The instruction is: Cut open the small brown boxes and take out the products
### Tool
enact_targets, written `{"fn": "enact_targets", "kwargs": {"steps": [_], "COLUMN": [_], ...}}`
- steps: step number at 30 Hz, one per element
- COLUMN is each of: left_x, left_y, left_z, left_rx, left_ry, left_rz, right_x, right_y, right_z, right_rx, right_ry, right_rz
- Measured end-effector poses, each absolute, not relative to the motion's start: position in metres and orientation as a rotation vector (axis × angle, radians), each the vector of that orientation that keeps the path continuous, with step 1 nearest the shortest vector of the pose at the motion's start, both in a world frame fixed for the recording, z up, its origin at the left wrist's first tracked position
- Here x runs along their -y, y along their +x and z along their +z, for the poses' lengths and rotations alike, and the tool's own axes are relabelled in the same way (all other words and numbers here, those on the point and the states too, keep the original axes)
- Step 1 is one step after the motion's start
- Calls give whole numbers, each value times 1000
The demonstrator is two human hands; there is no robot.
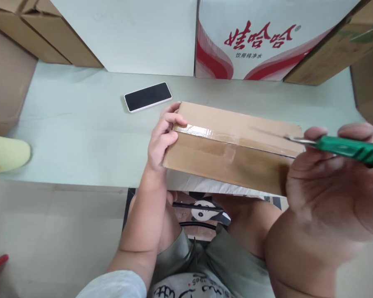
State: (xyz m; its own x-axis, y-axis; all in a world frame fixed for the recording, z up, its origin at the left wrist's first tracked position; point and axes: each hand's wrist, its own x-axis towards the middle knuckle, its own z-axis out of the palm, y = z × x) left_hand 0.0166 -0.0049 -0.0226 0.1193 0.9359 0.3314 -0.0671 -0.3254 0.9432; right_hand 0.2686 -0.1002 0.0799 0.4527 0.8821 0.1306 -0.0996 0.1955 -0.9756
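A flat cardboard box [233,147] lies at the centre of the frame on the near edge of the pale table [81,136], its taped seam facing up; the left hand [163,138] curls over its left end, seemingly to steady it; the right hand [329,182], lower right, grips a green utility knife [345,148], blade at the seam's right end; a phone [148,97] lies above left; cartons [264,37] line the top
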Motion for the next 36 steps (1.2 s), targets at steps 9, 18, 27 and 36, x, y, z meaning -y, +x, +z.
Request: {"fn": "enact_targets", "kwargs": {"steps": [9, 18, 27, 36], "left_x": [4, -1, -4, 2], "left_y": [16, 10, 10, 14], "left_z": [-28, -38, -40, -31], "left_rx": [-885, -790, -780, -824], "left_ry": [1492, 1520, 1498, 1451], "left_rz": [1383, 1388, 1417, 1424], "right_x": [103, 98, 99, 99], "right_y": [236, 240, 240, 241], "right_z": [78, 75, 65, 68], "right_rx": [863, 898, 1025, 1024], "right_ry": [-1061, -985, -1050, -1136], "right_rz": [700, 684, 461, 410]}}
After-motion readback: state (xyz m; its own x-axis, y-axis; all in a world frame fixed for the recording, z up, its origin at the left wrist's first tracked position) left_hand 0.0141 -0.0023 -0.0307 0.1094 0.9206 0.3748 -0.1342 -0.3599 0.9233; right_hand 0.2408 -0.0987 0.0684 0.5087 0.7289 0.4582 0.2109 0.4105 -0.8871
